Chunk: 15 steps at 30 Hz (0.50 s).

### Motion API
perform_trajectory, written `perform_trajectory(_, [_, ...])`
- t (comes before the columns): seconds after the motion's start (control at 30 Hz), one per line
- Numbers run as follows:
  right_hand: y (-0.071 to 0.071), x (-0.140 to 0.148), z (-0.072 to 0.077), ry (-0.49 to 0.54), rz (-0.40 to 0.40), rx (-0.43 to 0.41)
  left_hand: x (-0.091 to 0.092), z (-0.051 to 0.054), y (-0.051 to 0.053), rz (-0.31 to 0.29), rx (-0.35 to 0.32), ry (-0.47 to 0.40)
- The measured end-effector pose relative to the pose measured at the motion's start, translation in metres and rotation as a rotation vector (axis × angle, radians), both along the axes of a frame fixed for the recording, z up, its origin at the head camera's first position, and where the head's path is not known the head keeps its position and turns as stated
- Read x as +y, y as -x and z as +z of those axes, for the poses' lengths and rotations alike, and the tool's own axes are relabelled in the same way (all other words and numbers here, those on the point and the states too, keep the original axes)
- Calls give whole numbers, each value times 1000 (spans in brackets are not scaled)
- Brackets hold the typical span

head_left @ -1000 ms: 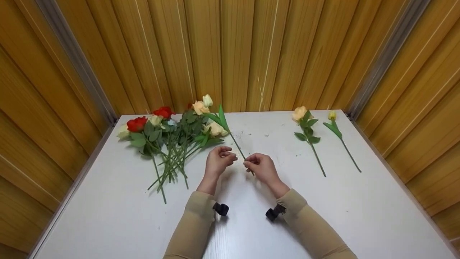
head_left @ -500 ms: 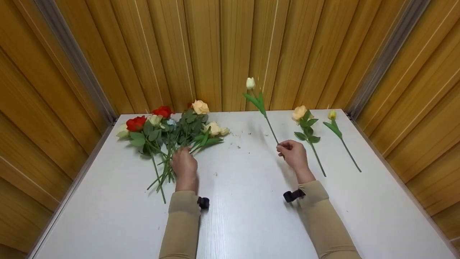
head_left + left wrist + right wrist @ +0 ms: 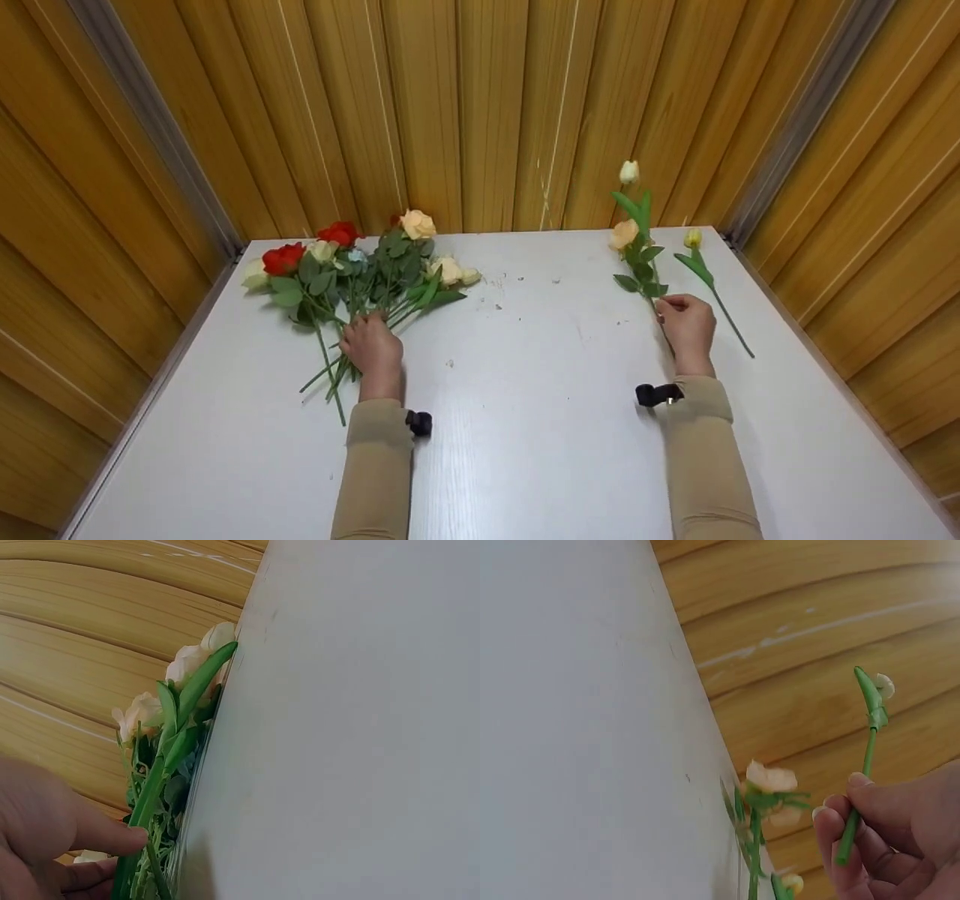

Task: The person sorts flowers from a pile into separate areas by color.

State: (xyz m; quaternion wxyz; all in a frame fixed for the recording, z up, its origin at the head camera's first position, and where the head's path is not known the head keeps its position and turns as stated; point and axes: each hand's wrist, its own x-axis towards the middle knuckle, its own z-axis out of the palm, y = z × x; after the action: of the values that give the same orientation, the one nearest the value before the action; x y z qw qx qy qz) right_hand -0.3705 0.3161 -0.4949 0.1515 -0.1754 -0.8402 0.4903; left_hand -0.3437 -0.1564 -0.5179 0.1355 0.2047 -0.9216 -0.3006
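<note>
My right hand pinches the lower stem of a white tulip, held upright over the right side of the table. Just behind it lies a peach rose, partly overlapped by the tulip. In the right wrist view, thumb and fingertips meet around the tulip's stem. My left hand reaches into the crossed stems of a flower pile. Its thumb lies across a green stem in the left wrist view, other fingers behind. Whether these fingers grip the stem is unclear.
A yellow tulip lies at the far right. Red roses and pale blooms spread at the pile's left. The white table is enclosed by wood-patterned walls.
My right hand has carried the white tulip from the middle to the right, over the peach rose. My left hand has moved from the tulip's stem to the flower pile.
</note>
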Motion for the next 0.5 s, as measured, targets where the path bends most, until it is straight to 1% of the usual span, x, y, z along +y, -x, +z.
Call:
perform_trajectory(0.13, [-5, 29, -9, 14, -108, -26, -2, 0, 0, 3, -50, -9])
perform_trajectory(0.27, [-8, 50, -19, -6, -187, -44, -3, -1, -1, 20, -67, 12])
perform_trajectory(0.37, [-11, 59, -26, -36, -208, -58, -4, 0, -1, 28, -73, 32])
perform_trajectory(0.43, [-13, 63, -29, -51, -213, -60, -4, 1, -1, 22, -78, 47])
perform_trajectory(0.5, [-15, 65, -31, -70, -214, -58, -4, 3, -1, 11, -77, 41])
